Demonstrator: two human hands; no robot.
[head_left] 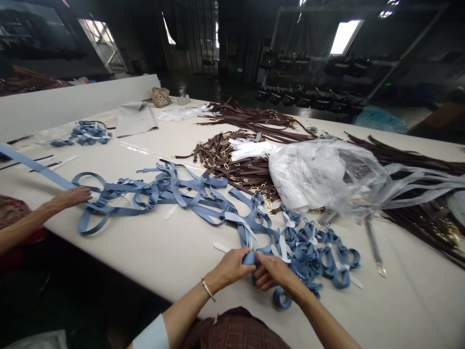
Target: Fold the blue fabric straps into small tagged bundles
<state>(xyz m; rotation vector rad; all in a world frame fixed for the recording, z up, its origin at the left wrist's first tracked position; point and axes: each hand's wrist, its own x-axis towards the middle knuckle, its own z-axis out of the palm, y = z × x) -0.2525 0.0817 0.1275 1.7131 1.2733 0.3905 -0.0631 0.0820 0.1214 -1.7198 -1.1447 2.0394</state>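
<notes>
Close to the table edge, a blue webbing strap [250, 258] is bent into a small loop between my hands. My left hand [232, 265], with a bracelet on its wrist, pinches the loop from the left. On the other side, my right hand [271, 270] closes its thumb and fingers on the same strap. Just right of my hands lies a pile of coiled blue straps [307, 252] with white paper bands around some coils. A tangle of loose blue straps [178, 189] stretches away to the left.
At the left, a co-worker's hand [74, 196] touches a long blue strap. Brown straps with gold clasps [236, 165] lie in heaps farther back. A clear plastic bag [319, 169] of white strips sits beyond the coils. A grey strap [372, 242] lies right.
</notes>
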